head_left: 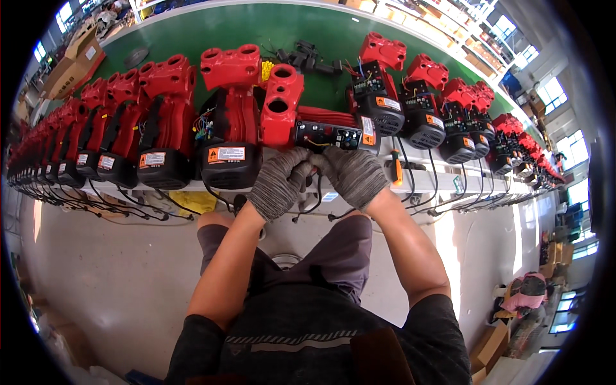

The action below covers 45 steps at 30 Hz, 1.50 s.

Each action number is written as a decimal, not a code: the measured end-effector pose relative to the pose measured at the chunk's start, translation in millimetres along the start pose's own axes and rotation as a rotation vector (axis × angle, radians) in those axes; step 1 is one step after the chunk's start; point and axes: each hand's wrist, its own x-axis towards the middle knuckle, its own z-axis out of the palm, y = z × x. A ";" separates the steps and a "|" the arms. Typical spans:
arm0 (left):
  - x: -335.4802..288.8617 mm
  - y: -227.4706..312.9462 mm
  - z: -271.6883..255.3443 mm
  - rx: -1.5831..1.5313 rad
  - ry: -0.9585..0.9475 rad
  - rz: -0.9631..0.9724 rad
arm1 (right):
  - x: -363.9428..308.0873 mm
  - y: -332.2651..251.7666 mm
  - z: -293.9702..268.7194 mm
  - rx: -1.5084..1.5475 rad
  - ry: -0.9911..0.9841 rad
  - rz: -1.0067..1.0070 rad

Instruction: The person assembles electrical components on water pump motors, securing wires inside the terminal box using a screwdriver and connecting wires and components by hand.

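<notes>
A red and black motor unit (280, 106) lies on its side on the bench, its terminal compartment (324, 135) uncovered and showing wires and screws. Just in front of it, my two hands in grey knit gloves meet, fingertips together. My left hand (280, 183) is closed in a pinch, and so is my right hand (354, 178). What they hold between them is too small and covered to make out. A black power cable (318, 196) hangs down just below the fingers. To the right of my right hand rests an orange-handled screwdriver (396, 170).
Similar red and black units (168, 119) stand in a long row to the left, with more (423, 109) to the right, cables dangling off the front edge. Black parts (305, 56) and yellow pieces (266, 69) lie on the green bench top (308, 22). A cardboard box (77, 61) sits far left.
</notes>
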 end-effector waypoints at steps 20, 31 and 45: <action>1.0 -1.7 -8.7 0.060 -0.057 0.076 | -0.7 -13.2 -4.6 0.270 -0.082 0.312; -0.7 -2.7 -11.4 0.063 -0.072 0.088 | -6.2 -9.4 4.1 0.352 0.113 0.173; -1.9 -0.9 -11.0 0.073 -0.063 0.064 | -11.0 -1.3 8.9 0.392 0.288 -0.045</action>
